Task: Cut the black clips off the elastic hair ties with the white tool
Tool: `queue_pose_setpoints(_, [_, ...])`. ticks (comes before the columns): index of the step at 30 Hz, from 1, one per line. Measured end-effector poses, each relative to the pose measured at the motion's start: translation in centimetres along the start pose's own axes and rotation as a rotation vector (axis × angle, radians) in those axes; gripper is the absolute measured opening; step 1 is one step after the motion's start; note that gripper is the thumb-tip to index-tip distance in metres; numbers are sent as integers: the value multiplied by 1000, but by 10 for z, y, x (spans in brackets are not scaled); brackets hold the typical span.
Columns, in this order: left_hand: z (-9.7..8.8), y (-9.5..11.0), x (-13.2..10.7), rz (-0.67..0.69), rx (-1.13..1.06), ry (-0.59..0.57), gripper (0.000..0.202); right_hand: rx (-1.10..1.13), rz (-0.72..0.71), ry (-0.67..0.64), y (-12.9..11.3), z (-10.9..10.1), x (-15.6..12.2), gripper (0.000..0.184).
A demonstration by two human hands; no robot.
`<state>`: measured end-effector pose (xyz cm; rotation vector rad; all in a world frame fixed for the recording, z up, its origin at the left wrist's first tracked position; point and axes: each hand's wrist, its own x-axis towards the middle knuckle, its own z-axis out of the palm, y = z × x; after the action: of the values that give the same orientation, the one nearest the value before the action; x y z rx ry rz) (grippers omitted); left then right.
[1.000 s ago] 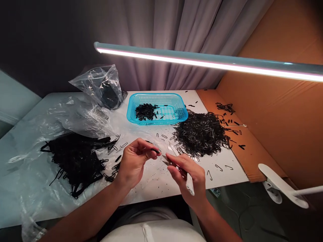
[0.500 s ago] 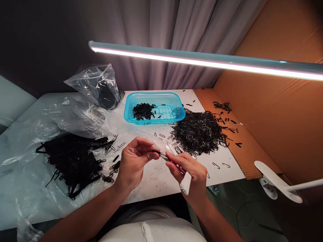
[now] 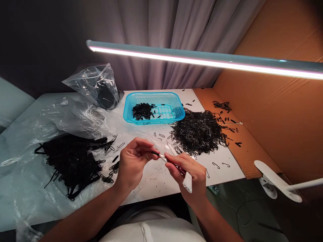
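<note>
Small black piece [image 3: 155,153] sits in left hand [image 3: 130,164], fingers pinched on it, one end poking out toward right hand [image 3: 193,170]. Right fingers clamp tool [image 3: 187,183] with white end; thin tip [image 3: 162,156] right by piece, cannot tell if touching. Past hands, blue basket [image 3: 128,118] with black bits [image 3: 141,111] inside. Right of basket, big dark wire heap [image 3: 198,131] on desk [image 3: 161,184]. Left of hands, black tangle [image 3: 72,163] on clear plastic [image 3: 75,116].

Held piece [image 3: 154,153] black; basket [image 3: 154,121] blue; tabletop [image 3: 151,188] white; cardboard [image 3: 277,104] orange-brown; curtain [image 3: 161,27] mauve-grey.
</note>
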<state>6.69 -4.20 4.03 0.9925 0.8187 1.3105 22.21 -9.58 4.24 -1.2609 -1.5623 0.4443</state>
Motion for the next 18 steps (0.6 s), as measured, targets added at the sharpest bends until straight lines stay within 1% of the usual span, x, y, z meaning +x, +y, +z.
queue_pose_setpoints(5, [-1,-1,-1,8,-15,-10,21,26,18,-6,0,0,1,20])
queue_pose_setpoints(11, [-3,1,-2,-15,5,-22,19,6,-19,-8,0,0,0,22])
queue_pose_setpoints(18, [-1,2,-6,-27,-13,4,22,1,-33,-2,0,1,-5,26])
